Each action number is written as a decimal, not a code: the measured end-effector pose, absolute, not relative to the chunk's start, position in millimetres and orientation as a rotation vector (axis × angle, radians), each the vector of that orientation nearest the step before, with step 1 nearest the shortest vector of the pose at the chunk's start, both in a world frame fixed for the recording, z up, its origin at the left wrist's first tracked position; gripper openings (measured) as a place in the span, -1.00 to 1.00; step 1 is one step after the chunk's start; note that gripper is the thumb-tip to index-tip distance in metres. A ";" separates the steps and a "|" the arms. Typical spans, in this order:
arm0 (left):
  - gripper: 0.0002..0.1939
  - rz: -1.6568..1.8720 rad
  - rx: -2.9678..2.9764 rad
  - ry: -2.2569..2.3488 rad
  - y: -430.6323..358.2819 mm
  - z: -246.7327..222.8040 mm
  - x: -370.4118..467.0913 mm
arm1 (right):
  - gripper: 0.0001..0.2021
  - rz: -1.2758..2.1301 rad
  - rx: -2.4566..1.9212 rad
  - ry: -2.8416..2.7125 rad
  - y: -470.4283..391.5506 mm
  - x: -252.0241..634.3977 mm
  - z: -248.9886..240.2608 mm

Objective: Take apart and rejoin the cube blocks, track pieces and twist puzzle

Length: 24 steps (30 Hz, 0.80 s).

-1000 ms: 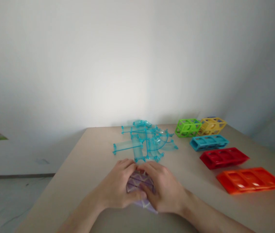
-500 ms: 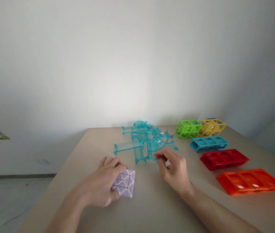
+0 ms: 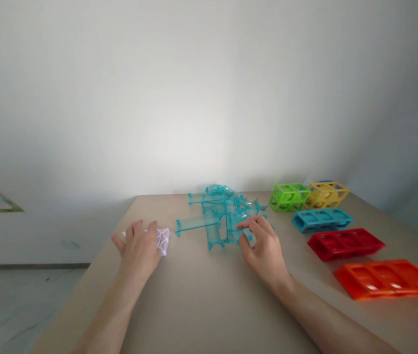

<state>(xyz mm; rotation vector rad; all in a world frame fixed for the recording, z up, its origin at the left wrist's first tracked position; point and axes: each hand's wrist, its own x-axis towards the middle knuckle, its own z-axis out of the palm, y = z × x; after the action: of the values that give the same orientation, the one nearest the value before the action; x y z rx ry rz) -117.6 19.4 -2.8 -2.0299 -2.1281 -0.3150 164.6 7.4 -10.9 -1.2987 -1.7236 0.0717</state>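
Observation:
My left hand [image 3: 138,250] lies over a purple block with white triangle lines [image 3: 164,241] at the table's left side. Its fingers are spread across the block's far side; the thumb and much of the block are hidden. Close to a cluster of clear teal plastic pieces [image 3: 212,231], my right hand [image 3: 264,250] is held with thumb and forefinger curved and a gap between them. Teal plastic shows through that gap, behind the fingers. I see nothing gripped in the right hand.
Along the right side of the table [image 3: 194,305] stand an orange frame block [image 3: 388,279], a red one [image 3: 345,243] and a blue one [image 3: 321,220]. Farther back are a green frame block [image 3: 289,196] and a yellow one [image 3: 327,194]. A wall [image 3: 209,98] rises behind.
My left hand has carried the purple block left and farther away across the table. My right hand stays by the teal pieces, its thumb and forefinger now farther apart.

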 end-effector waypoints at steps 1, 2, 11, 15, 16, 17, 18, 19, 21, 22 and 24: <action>-0.48 -0.483 -2.060 -2.048 21.7 -5.0 -110.4 | -0.82 0.085 -1.289 -1.733 6.6 163.6 -10.4; -0.49 -0.654 -2.116 -1.945 24.2 -8.3 -101.5 | -0.83 0.100 -1.277 -1.744 5.9 162.5 -9.9; -0.80 -0.759 -2.368 -1.689 42.6 -34.7 -53.9 | -0.83 0.167 -1.247 -1.849 4.3 156.5 -12.1; -0.90 -1.005 -2.412 -1.621 40.5 -25.8 -58.6 | -0.85 0.099 -1.344 -1.861 6.1 157.4 -13.3; -0.90 -1.087 -2.434 -1.593 39.5 -24.0 -58.2 | -0.85 0.087 -1.384 -1.859 6.7 157.5 -13.9; -0.90 -1.159 -2.456 -1.569 38.5 -22.9 -57.4 | -0.83 0.077 -1.423 -1.853 7.4 157.6 -14.7; -0.89 -1.223 -2.471 -1.562 37.5 -22.3 -56.2 | -0.80 0.070 -1.459 -1.848 8.2 157.7 -15.8; -0.88 -1.280 -2.479 -1.574 36.6 -22.1 -55.2 | -0.75 0.064 -1.486 -1.846 9.0 157.8 -16.9; -0.87 -1.400 -2.457 -1.654 35.2 -22.5 -53.8 | -0.69 0.057 -1.511 -1.853 10.8 158.2 -19.2; -0.87 -1.463 -2.426 -1.712 34.6 -22.6 -53.6 | -0.68 0.059 -1.515 -1.863 11.6 158.5 -20.0; -0.85 -1.593 -2.338 -1.854 33.3 -22.2 -53.2 | -0.68 0.076 -1.518 -1.892 13.0 159.0 -20.7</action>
<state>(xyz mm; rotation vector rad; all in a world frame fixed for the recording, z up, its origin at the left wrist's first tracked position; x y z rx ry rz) -53.2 33.3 -22.2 -2.3382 -1.8540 -1.5927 159.0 13.0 -20.7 -1.5176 -1.8915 0.0755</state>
